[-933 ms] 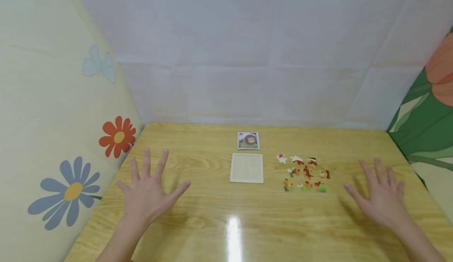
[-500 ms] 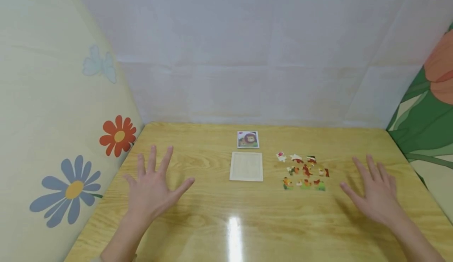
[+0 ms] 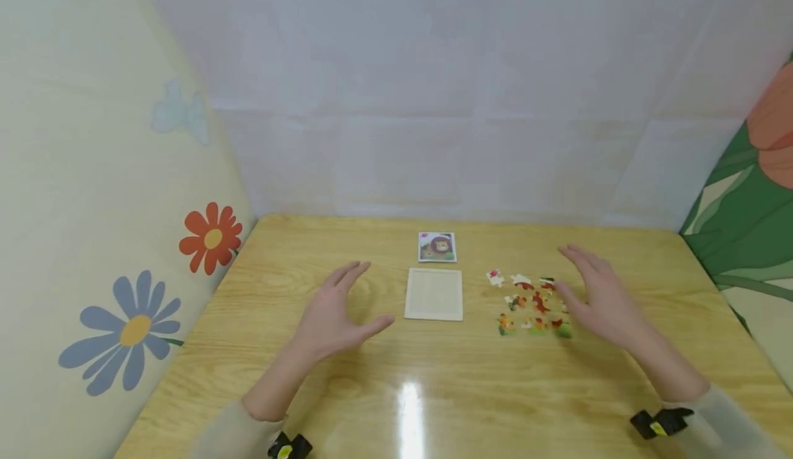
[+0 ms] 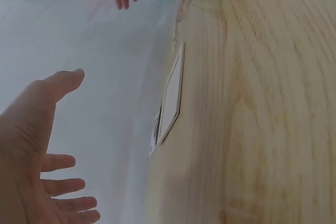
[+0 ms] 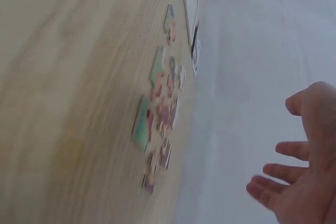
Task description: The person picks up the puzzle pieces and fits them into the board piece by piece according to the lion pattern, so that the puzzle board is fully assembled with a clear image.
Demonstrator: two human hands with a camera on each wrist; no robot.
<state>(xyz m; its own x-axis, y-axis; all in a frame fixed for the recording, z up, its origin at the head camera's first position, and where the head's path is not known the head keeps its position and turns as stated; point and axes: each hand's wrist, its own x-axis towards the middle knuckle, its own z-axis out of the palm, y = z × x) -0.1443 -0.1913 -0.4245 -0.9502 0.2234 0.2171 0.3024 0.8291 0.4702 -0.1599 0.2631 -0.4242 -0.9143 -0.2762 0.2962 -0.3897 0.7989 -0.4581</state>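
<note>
Left of a pale square puzzle frame, my left hand hovers with its thumb spread from the fingers and nothing held. My right hand is over the right side of the loose jigsaw pieces, overlapping a few of them in the head view; it holds nothing. Several pieces lie in rough rows, showing brown, orange, green and white bits. Behind the frame lies a small square picture card with a lion on it. In the right wrist view the fingers are slightly bent, apart from the pieces.
The wooden table reaches back to a white cloth backdrop. A cream panel with printed flowers stands at the left, a green and coral one at the right. Black wrist straps show on the sleeves.
Both hands have moved inward, the left toward the puzzle frame and the right toward the jigsaw pieces. They have turned from palm-down with spread fingers to thumbs apart, fingers together. The puzzle things have stayed put.
</note>
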